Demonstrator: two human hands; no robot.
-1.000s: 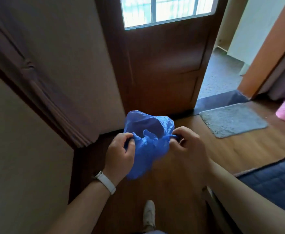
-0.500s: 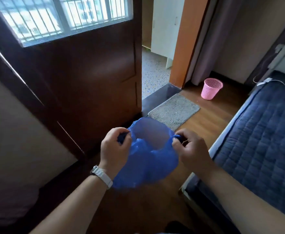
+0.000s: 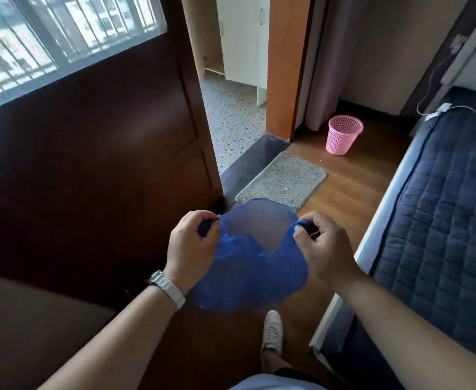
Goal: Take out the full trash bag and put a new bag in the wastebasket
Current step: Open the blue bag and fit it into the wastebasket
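Pink mesh wastebasket (image 3: 344,135) stands upright on the wood floor (image 3: 352,192), at the foot of the grey curtain (image 3: 327,66), just right of the orange door post (image 3: 283,66). It is well apart from the person. On the way there: grey mat (image 3: 284,181) at the threshold, left of the direct line. The bed (image 3: 442,206) with its dark blue quilt runs along the right. The dark brown door (image 3: 90,164) stands open on the left. A bare strip of floor runs between door and bed. White cable (image 3: 439,108) lies at the bed's far end. One pale shoe (image 3: 273,330) is on the floor below the bag.

Blue trash bag (image 3: 248,271): thin, translucent, held in mid-air in front of the person, on the near side of the mat. The mouth is pulled into a rounded opening and the floor shows through its far wall. The body hangs crumpled below.

Grip: left hand (image 3: 191,249), white-strap watch (image 3: 169,288) on the wrist, pinches the rim's left side with thumb and curled fingers. The right hand (image 3: 324,249) pinches the right side the same way. The two hands are apart, one on each side of the mouth.

Delta: a second ago the bag was bunched with the mouth closed, the door filled the view, and the wastebasket sat at the right edge. Half a second ago the grip was the same, the mouth a touch less spread, and the shoe was out of sight.
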